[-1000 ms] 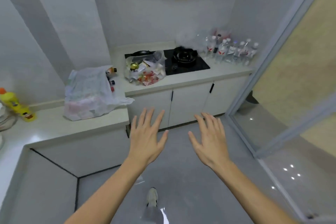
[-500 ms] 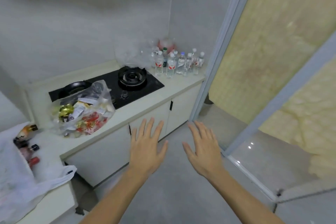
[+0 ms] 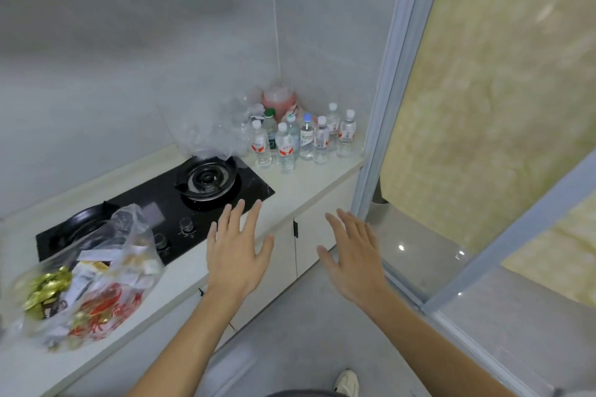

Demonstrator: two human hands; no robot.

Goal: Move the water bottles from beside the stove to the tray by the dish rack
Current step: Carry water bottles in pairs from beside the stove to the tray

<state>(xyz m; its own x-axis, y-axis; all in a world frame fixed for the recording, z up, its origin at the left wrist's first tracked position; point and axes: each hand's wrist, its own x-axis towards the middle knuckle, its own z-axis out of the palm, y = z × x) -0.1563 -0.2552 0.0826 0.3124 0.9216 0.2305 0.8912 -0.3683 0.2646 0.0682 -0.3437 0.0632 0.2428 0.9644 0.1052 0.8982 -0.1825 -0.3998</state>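
Note:
Several clear water bottles [image 3: 301,138] with white, blue and green caps stand upright in a cluster on the cream counter [image 3: 309,177], in the corner just right of the black gas stove [image 3: 180,203]. My left hand [image 3: 237,255] hovers with fingers spread over the counter's front edge, near the stove's right corner. My right hand [image 3: 353,263] is held out flat in front of the cabinet doors, lower than the bottles. Both hands hold nothing and are well short of the bottles. No tray or dish rack is in view.
A clear plastic bag of snacks [image 3: 87,280] lies on the counter at the left, partly over the stove. Crumpled clear plastic [image 3: 225,126] and a pink container [image 3: 279,100] sit behind the bottles. A sliding glass door frame [image 3: 383,106] borders the counter's right end.
The view has swung right and moved closer to the stove and bottles. Both hands stay spread and empty, now nearer the counter edge.

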